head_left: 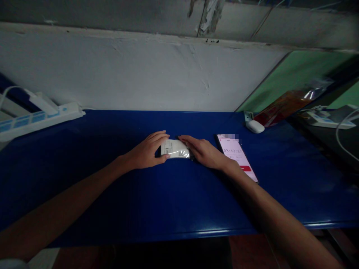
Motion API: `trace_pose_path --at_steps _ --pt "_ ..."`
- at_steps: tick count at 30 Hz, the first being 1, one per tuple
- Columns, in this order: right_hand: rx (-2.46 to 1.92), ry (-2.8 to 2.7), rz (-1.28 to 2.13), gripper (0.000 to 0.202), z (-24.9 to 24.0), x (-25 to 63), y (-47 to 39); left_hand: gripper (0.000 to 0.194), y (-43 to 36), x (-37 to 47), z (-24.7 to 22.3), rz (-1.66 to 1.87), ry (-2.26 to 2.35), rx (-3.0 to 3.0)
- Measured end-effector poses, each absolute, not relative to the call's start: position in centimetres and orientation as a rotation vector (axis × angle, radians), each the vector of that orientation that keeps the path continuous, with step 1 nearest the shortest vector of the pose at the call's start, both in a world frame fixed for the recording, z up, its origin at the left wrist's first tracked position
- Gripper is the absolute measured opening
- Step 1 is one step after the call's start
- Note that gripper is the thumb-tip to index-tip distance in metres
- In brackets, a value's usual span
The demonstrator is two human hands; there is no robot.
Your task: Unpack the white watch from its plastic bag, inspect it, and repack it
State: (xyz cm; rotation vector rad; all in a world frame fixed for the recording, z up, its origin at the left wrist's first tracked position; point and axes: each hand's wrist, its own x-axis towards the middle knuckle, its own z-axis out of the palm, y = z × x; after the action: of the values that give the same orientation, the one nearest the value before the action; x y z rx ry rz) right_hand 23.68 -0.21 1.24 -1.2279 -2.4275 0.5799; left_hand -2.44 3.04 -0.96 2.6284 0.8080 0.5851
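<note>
Apparent step: steadying the labelled packet [178, 148], frame centre. Left hand [147, 152], right hand [206, 154]: fingers gripping opposite ends. Next move likely requires even hold.

A glossy blue table [157, 205] spans the middle of the frame, its front edge glinting at lower right. Behind it stands a scuffed whitish wall [126, 74], with a grey surface [112, 15] above, peeling at upper centre. A green panel [297, 71] slants at upper right; reddish floor [246, 250] shows at bottom right. The light is dim.
</note>
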Motion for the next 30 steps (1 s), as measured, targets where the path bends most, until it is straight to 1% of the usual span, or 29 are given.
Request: trace_pose_path --at_steps 14,17,22,26,30 --pt "-1.133 -2.433 0.638 0.047 1.1 24.3 0.0 0.055 3.1 -2.5 -0.9 0.582 0.794 2.643" --pt "-1.086 -2.462 0.538 0.045 1.2 24.6 0.0 0.055 3.2 -2.6 -0.9 0.64 0.807 2.652" --pt "-1.073 -2.482 0.259 0.03 1.9 25.4 -0.2 0.053 3.1 -2.7 -0.7 0.709 0.864 2.663" --pt "-1.115 -2.528 0.209 0.026 2.1 25.8 -0.5 0.046 3.0 -2.8 -0.5 0.657 0.854 2.69" --pt "-1.132 -2.53 0.24 0.033 1.8 25.4 -0.8 0.051 3.0 -3.0 -0.7 0.637 0.814 2.698"
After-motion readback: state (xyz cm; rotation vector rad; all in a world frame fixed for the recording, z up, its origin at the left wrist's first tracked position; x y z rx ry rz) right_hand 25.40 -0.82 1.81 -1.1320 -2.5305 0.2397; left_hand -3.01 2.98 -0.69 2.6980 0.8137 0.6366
